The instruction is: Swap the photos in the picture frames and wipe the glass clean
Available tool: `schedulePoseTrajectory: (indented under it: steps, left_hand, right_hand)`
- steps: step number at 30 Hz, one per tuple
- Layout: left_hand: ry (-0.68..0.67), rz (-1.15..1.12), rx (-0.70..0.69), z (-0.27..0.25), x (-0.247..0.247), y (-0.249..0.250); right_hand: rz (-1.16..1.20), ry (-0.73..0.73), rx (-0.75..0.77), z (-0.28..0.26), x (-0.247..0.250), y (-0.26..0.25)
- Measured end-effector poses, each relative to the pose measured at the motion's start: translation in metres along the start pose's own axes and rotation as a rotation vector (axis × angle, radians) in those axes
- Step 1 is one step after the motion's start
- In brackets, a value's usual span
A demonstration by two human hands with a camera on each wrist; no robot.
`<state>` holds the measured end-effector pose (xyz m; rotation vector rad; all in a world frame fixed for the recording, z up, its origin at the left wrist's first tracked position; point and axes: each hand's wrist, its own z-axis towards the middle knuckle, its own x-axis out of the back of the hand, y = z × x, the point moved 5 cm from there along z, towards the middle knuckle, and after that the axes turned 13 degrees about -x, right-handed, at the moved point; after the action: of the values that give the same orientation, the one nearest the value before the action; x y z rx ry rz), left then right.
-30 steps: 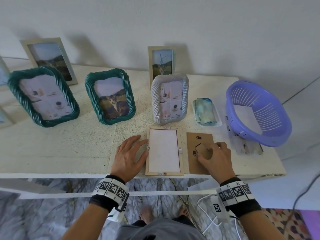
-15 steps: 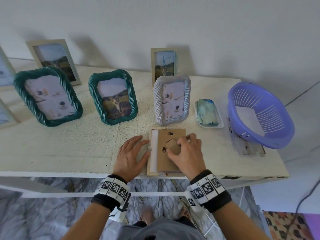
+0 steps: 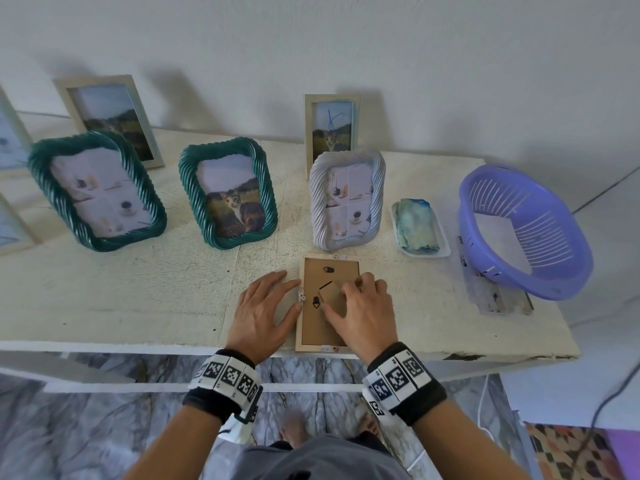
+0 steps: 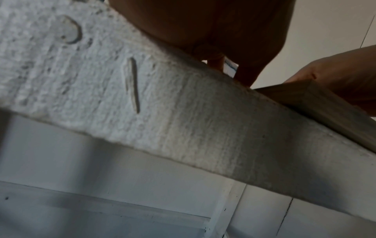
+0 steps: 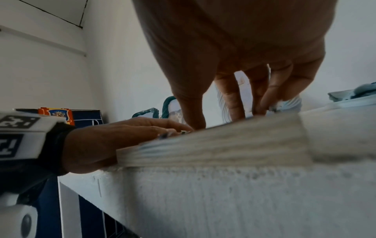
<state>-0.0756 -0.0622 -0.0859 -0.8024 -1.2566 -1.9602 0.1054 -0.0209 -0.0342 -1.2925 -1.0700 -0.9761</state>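
Note:
A light wooden frame lies face down at the table's near edge. Its brown backing board sits inside it, stand flap and turn clips showing. My right hand rests on the board with its fingers spread, fingertips pressing down; the right wrist view shows those fingertips on the board above the frame's edge. My left hand lies flat on the table, its thumb against the frame's left side. The frame's corner shows in the left wrist view.
Behind stand two green twisted frames, a white twisted frame and a wooden frame with a blue scribble on its glass. A folded cloth on a white tray and a purple basket sit to the right.
My right hand carried the backing board left from beside the frame and laid it into the frame, covering the white sheet. My left hand stayed put.

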Motion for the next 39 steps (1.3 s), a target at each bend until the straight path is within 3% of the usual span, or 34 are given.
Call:
schedulePoseTrajectory:
  steps: [3, 7, 13, 23, 39]
  left_hand:
    - [-0.001, -0.003, 0.004, 0.000, 0.000, 0.001]
    - [-0.005, 0.002, 0.001, 0.000, 0.000, 0.000]
    - [-0.010, 0.008, 0.009, -0.001, -0.001, -0.001]
    - [-0.014, 0.009, 0.013, -0.001, -0.001, -0.001]
    - [-0.005, -0.012, 0.005, -0.001, 0.000, 0.003]
  right_hand:
    - [0.129, -0.041, 0.044, 0.003, 0.001, 0.011]
    - [0.340, -0.216, 0.097, 0.019, 0.008, 0.041]
    - [0.476, -0.456, 0.173, 0.033, 0.011, 0.073]
    - [0.393, -0.428, 0.281, 0.040, 0.006, 0.066]
    - [0.417, -0.320, 0.232, 0.041, -0.005, 0.066]
